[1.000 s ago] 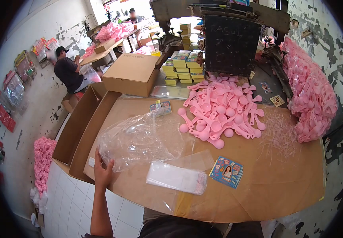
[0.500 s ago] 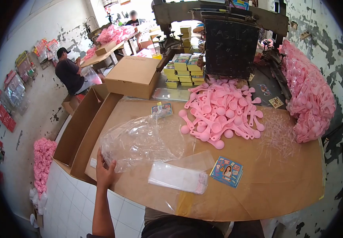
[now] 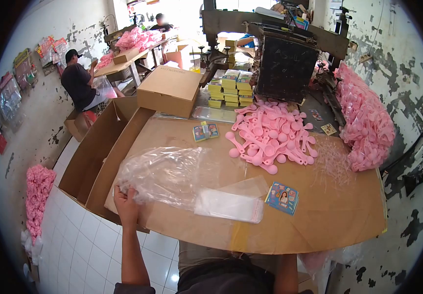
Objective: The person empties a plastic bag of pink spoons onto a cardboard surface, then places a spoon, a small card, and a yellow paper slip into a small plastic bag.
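Note:
My left hand [image 3: 126,203] is at the table's left edge, its fingers and thumb closed on the near left edge of a large clear plastic bag [image 3: 165,171]. The bag lies crumpled and flat on the cardboard-covered table [image 3: 319,220]. Of my right arm only the forearm [image 3: 286,274] shows; the hand is hidden below the table's front edge. Right of the large bag lies a stack of small clear sleeves [image 3: 228,206], beside a stack of blue printed cards [image 3: 282,198]. Behind them is a heap of pink measuring spoons [image 3: 272,134].
A banded card bundle [image 3: 205,132] lies behind the bag. An open carton [image 3: 91,157] adjoins the table's left side, near a closed box [image 3: 169,90]. Card stacks [image 3: 230,88] and a black machine [image 3: 287,63] stand behind. Bagged pink spoons [image 3: 368,122] are at right. Two people work farther back.
My left hand has drawn the clear bag slightly nearer and closed on its edge, uncovering the banded card bundle. My right forearm has come into view at the front. The camera view has shifted.

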A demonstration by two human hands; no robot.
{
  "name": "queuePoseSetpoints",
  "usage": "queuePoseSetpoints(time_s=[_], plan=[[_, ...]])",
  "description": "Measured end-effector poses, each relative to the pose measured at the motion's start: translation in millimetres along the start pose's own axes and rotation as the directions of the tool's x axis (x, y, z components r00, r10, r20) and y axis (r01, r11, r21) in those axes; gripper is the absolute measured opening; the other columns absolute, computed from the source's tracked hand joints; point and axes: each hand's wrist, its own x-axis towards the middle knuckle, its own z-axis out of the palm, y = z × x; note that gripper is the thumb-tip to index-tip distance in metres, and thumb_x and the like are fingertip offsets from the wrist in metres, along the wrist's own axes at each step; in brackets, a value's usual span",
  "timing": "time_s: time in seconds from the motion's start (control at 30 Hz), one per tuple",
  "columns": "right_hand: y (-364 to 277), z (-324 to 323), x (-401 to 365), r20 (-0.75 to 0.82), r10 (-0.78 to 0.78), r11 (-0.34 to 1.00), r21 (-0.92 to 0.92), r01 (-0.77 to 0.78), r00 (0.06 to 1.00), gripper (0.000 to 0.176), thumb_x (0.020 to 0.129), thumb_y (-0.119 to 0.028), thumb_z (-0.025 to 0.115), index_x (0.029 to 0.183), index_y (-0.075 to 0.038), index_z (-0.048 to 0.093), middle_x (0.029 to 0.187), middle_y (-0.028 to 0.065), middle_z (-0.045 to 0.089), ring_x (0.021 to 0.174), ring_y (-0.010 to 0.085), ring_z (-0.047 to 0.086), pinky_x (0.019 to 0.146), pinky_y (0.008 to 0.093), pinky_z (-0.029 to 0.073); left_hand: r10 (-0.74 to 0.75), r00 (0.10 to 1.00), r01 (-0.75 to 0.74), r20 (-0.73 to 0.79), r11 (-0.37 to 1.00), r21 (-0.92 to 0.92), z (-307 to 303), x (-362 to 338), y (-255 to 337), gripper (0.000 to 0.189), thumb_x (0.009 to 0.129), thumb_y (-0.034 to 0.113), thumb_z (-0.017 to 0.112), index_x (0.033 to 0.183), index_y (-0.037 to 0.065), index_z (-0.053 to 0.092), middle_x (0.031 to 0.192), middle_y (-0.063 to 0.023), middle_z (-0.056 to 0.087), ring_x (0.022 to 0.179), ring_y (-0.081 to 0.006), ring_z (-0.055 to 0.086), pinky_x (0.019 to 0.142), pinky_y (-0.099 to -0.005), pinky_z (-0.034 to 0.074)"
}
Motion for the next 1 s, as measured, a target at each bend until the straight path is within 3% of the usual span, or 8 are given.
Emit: queuePoseSetpoints(time_s=[0.13,0.3,0.47,0.67,0.77,0.83,0.9,1.0], plan=[[-18,-23,-56,0.265,-0.038,0.997,-0.056,0.055,0.963,0.059,0.096,-0.027,0.065,0.147,-0.002,0.048,0.150,0.0266,0.049,0.142,0.0425,0.044,0.118,0.0493,0.036,-0.008,0.984,-0.042,-0.176,0.960,-0.277,5,-11,14,0.041,0.102,0.004,0.057,0.141,-0.003,0.047,0.121,-0.0117,0.066,0.102,-0.0131,0.065,0.084,-0.0264,0.053],[-194,-162,-58,0.910,-0.125,0.974,0.188,-0.125,0.395,0.056,0.097,-0.033,0.070,0.144,-0.007,0.056,0.141,0.0185,0.062,0.133,0.0379,0.056,0.113,0.0445,0.043,0.084,0.946,-0.213,-0.313,0.889,-0.405,22,-38,44,0.049,0.103,0.008,0.056,0.149,-0.003,0.041,0.134,-0.0141,0.059,0.118,-0.0192,0.059,0.100,-0.0341,0.049],[-284,-155,-26,0.023,-0.638,0.481,0.793,0.374,0.770,0.095,0.082,-0.040,0.088,0.155,-0.004,0.039,0.167,0.0279,0.021,0.156,0.0407,0.023,0.121,0.0488,0.029,0.637,0.768,-0.568,-0.062,0.724,0.391,72,-138,41,0.043,0.094,0.004,0.057,0.137,-0.002,0.055,0.142,-0.0195,0.053,0.126,-0.0326,0.056,0.108,-0.0394,0.045],[-315,-110,11,-0.173,-0.371,0.504,0.788,0.354,0.913,0.067,0.086,-0.012,0.076,0.145,0.001,0.047,0.142,0.0200,0.052,0.132,0.0308,0.052,0.110,0.0420,0.043,0.532,0.686,-0.539,0.496,0.830,-0.145,111,-193,90,0.035,0.084,0.000,0.068,0.119,-0.002,0.070,0.131,-0.0225,0.063,0.124,-0.0401,0.061,0.101,-0.0431,0.052],[-279,-109,21,-0.074,-0.232,0.336,0.930,0.151,0.970,0.050,0.087,-0.004,0.068,0.134,0.001,0.055,0.121,0.0112,0.065,0.112,0.0204,0.063,0.099,0.0355,0.051,0.463,0.431,-0.517,0.775,0.830,-0.209,85,-171,124,0.034,0.085,0.001,0.072,0.119,-0.001,0.068,0.118,-0.0202,0.069,0.116,-0.0399,0.066,0.098,-0.0433,0.053],[-260,-119,36,-0.182,-0.240,0.250,0.938,0.242,0.954,0.040,0.086,-0.001,0.066,0.126,0.002,0.060,0.112,0.0068,0.069,0.104,0.0152,0.066,0.093,0.0316,0.053,0.548,0.368,-0.329,0.751,0.832,-0.447,69,-145,108,0.037,0.088,0.007,0.074,0.123,-0.003,0.065,0.116,-0.0169,0.066,0.115,-0.0355,0.064,0.099,-0.0426,0.052],[-247,-129,38,-0.144,-0.312,0.188,0.960,0.209,0.939,0.033,0.086,-0.003,0.069,0.119,0.002,0.065,0.112,0.0088,0.067,0.104,0.0167,0.064,0.091,0.0339,0.053,0.560,0.714,-0.347,0.421,0.805,-0.482,72,-129,89,0.042,0.089,0.010,0.076,0.127,-0.005,0.063,0.120,-0.0141,0.066,0.115,-0.0285,0.064,0.100,-0.0400,0.052],[-232,-139,40,-0.128,-0.515,0.200,0.944,0.264,0.848,0.033,0.086,-0.007,0.073,0.116,0.002,0.066,0.110,0.0096,0.067,0.103,0.0175,0.064,0.090,0.0347,0.052,0.645,0.764,-0.611,0.025,0.734,-0.297,119,-91,147,0.043,0.088,0.014,0.079,0.124,-0.006,0.064,0.113,-0.0112,0.073,0.102,-0.0245,0.071,0.092,-0.0362,0.055]])
